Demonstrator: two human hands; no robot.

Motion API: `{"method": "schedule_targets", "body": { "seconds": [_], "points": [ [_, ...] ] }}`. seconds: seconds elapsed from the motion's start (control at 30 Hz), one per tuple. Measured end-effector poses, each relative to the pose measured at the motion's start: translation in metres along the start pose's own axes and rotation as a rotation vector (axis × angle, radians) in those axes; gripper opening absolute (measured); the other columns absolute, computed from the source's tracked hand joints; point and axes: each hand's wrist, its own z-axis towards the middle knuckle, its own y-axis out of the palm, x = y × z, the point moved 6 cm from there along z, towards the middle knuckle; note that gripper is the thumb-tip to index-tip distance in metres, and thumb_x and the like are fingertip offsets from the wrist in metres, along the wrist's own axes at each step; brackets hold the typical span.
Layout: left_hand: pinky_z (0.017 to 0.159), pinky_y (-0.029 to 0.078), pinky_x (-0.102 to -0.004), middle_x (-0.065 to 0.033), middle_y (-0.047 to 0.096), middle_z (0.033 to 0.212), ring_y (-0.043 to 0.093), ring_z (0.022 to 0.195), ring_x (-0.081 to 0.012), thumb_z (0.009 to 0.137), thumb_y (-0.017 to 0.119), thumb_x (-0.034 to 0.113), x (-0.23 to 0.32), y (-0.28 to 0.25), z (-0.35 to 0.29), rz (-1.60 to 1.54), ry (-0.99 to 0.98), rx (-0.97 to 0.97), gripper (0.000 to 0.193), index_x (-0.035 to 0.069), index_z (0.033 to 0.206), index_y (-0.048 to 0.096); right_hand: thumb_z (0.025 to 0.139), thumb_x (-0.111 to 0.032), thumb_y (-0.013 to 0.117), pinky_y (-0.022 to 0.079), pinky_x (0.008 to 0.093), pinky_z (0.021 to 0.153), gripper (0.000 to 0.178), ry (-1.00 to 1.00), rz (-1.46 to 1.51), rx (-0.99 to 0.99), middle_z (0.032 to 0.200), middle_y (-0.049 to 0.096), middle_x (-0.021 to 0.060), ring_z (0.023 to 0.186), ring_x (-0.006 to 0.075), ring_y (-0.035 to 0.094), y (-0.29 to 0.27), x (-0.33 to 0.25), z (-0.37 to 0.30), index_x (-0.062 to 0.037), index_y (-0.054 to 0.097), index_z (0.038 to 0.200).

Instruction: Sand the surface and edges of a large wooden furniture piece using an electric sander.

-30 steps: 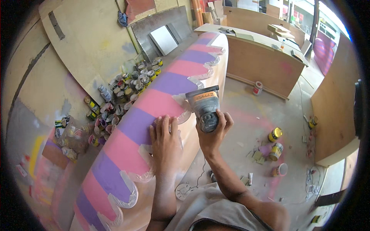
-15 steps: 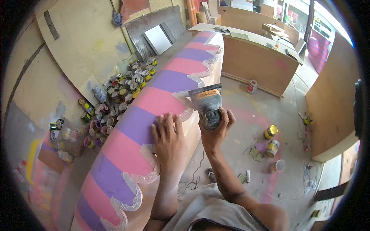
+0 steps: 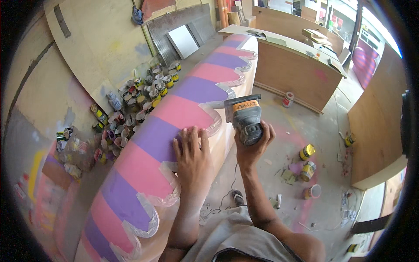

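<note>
A long curved panel with pink and purple stripes runs from the lower left to the far middle. Strips of masking tape follow its scalloped edge, above a pale bare side. My left hand lies flat on the stripes, fingers stretched and slightly spread. Wrapped around the body of a dark grey power sander with an orange label is my right hand. The sander's flat pad is at the panel's right side, beside the taped edge; whether it touches is hard to tell. A cord hangs below it.
Many used paint cans and cups crowd the floor left of the panel. A wooden counter stands at the far end. On the right, several cans sit on the floor near a curved wooden piece. A sandal-clad foot shows below.
My right hand has moved slightly to the right with the sander, and the sander is turned a little. My left hand stays on the stripes. The whole view has shifted slightly.
</note>
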Motion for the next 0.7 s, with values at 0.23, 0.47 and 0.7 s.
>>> {"method": "schedule_targets", "body": {
  "seconds": [0.23, 0.47, 0.7],
  "points": [
    [0.113, 0.039, -0.0589, -0.0187, 0.05, 0.141, 0.048, 0.137, -0.0397, 0.097, 0.054, 0.016, 0.001, -0.001, 0.0, 0.093, 0.044, -0.021, 0.045, 0.0, 0.139, 0.051, 0.068, -0.007, 0.088, 0.04, 0.0431, 0.107, 0.083, 0.241, 0.177, -0.104, 0.129, 0.048, 0.0139, 0.122, 0.0305, 0.049, 0.002, 0.067, 0.037, -0.0082, 0.047, 0.14],
    [0.115, 0.036, -0.059, -0.019, 0.048, 0.144, 0.046, 0.139, -0.0401, 0.098, 0.053, 0.015, 0.001, 0.002, 0.0, 0.104, 0.022, -0.079, 0.046, 0.001, 0.142, 0.049, 0.066, -0.008, 0.089, 0.041, 0.0389, 0.106, 0.084, 0.244, 0.341, -0.232, 0.129, 0.046, 0.0111, 0.12, 0.026, 0.05, -0.002, 0.068, 0.025, -0.0063, 0.046, 0.138],
    [0.117, 0.034, -0.0594, -0.0186, 0.046, 0.146, 0.042, 0.142, -0.0394, 0.098, 0.053, 0.014, 0.001, 0.005, 0.002, 0.072, 0.016, -0.108, 0.048, 0.001, 0.144, 0.048, 0.068, -0.007, 0.088, 0.04, 0.0416, 0.107, 0.082, 0.103, 0.189, -0.235, 0.131, 0.046, 0.0124, 0.122, 0.0292, 0.049, 0.002, 0.03, 0.015, -0.0089, 0.046, 0.139]
  ]
}}
